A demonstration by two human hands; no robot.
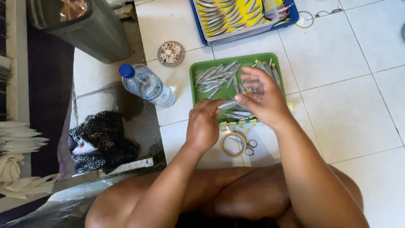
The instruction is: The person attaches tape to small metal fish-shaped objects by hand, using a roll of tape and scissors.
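A green tray (198,68) lies on the white tiled floor in front of me, with several slim silver spindle-shaped pieces (213,78) heaped on it. My left hand (203,126) pinches one end of a silver piece (228,104) over the tray's near edge. My right hand (261,98) hovers above the tray with fingers spread and blurred, its fingertips at the other end of that piece. Small strips of pale tape (236,124) stick along the tray's near rim. A roll of masking tape (233,145) and small scissors (249,145) lie just below the hands.
A clear water bottle with a blue cap (147,85) lies left of the tray. A small round dish of scraps (171,53) sits behind it. A blue tray with a yellow liner and more silver pieces (236,19) is farther back. A grey bin (90,29) and dark cloth (103,141) are left.
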